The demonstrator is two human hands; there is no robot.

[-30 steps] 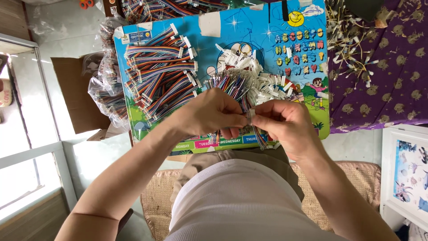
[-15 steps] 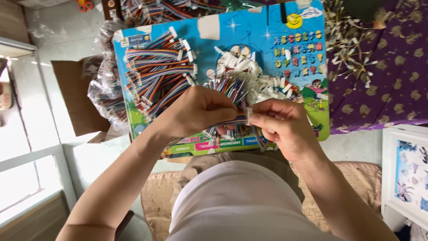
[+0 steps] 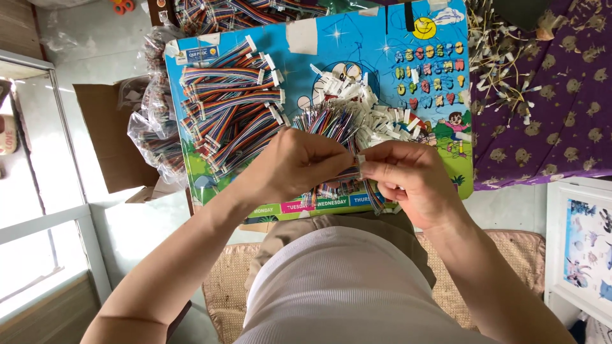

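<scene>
The board (image 3: 382, 57) is finished in glossy printed plastic. The cables (image 3: 229, 114) are sheathed in smooth coloured plastic, the bags (image 3: 150, 127) are made of clear film, and the cloth (image 3: 554, 108) is matt.

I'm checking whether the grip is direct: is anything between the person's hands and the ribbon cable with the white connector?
Nothing visible. The left hand and right hand both pinch the ribbon cable directly, the white connector at the right fingertips, above the blue board.
</scene>
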